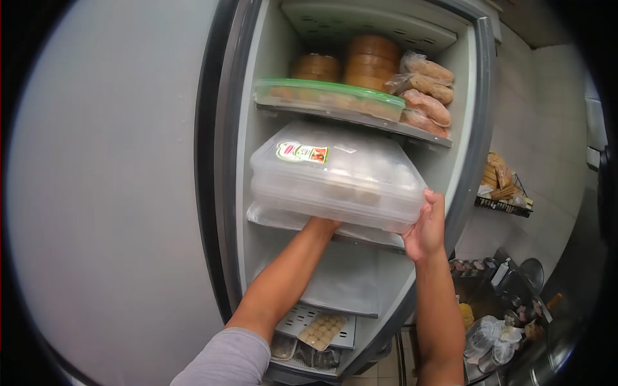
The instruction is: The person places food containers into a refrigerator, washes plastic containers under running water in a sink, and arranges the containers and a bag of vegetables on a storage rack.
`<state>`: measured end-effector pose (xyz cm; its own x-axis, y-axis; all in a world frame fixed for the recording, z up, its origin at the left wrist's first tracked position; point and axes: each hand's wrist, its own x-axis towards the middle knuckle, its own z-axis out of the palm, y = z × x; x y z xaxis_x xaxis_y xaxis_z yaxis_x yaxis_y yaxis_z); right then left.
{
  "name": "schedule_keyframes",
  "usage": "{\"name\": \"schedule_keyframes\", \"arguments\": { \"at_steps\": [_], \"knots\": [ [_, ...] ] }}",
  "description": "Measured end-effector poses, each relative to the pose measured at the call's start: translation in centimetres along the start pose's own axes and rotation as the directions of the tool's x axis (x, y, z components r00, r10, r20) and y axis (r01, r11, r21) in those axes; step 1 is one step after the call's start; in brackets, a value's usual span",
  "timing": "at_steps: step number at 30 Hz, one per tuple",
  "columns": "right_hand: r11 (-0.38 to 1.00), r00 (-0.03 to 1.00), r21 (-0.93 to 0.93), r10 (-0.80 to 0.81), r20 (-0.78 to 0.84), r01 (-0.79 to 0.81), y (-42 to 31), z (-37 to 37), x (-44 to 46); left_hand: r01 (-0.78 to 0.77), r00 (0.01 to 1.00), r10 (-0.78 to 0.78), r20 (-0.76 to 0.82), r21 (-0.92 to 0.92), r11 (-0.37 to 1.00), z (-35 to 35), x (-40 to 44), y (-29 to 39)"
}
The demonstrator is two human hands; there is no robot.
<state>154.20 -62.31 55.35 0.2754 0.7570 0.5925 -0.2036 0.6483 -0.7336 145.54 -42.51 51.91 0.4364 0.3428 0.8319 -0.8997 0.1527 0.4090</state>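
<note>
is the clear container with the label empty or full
Not empty: pale shapes show through the clear container that the right hand grips. Whether it is full, cannot tell.

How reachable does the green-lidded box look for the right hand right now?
Probably not: the right hand is busy gripping a corner of the clear boxes, though the front of the green-lidded box above looks unblocked.
</note>
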Motion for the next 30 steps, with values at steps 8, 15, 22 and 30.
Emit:
{"name": "schedule_keyframes", "arguments": {
  "at_steps": [8,15,22,30],
  "knots": [
    [0.915,0.998,-0.398,-0.060,0.023,0.064,2.7,1.0,8.4,0.317,0.891,-0.365,-0.269,-0.206,0.926,-4.9,4.1,4.6],
    [0.556,0.950,-0.820,-0.164,-0.265,-0.133,7.0,-1.5,15.6,0.359,0.886,-0.284,-0.367,0.156,0.920,-0.1,-13.1,8.3],
    [0.561,0.991,-0.828,-0.114,-0.076,0.001,7.8,-3.1,18.6,0.453,0.772,-0.063,-0.632,0.479,0.752,4.8,-33.4,12.6],
    [0.450,0.963,-0.893,-0.230,-0.142,-0.025,10.9,-4.9,22.0,0.589,0.257,0.676,-0.691,0.666,0.458,18.9,-49.0,16.4]
  ]
}}
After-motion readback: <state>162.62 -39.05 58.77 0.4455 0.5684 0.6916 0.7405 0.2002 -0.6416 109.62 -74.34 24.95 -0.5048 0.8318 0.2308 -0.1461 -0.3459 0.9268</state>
